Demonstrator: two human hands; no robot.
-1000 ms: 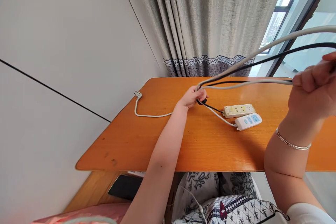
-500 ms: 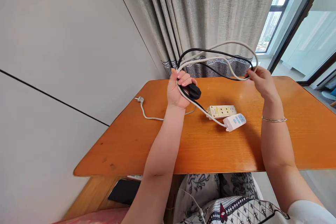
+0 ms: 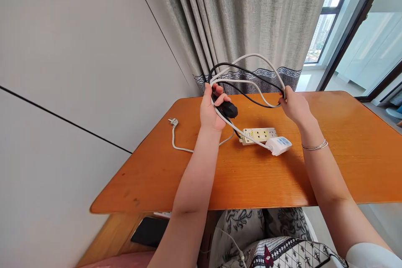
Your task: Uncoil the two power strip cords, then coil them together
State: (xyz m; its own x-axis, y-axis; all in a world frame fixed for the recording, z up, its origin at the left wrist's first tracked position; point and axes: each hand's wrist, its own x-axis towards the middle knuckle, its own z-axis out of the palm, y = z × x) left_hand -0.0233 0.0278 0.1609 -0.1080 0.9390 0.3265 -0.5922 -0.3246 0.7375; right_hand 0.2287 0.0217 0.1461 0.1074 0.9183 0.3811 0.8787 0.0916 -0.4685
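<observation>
Looped cables (image 3: pixel 235 81) have shifted leftward; blue label (image 3: pixel 284 141) illegible.

Left hand (image 3: pixel 211 112), right hand (image 3: pixel 294 104), holding looped cables (image 3: pixel 235 80)

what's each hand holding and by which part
The left hand grips a white cable and a black cable at the left end of their loops; the right hand holds both at the right end. Whether the black plug is gripped is unclear.
</observation>
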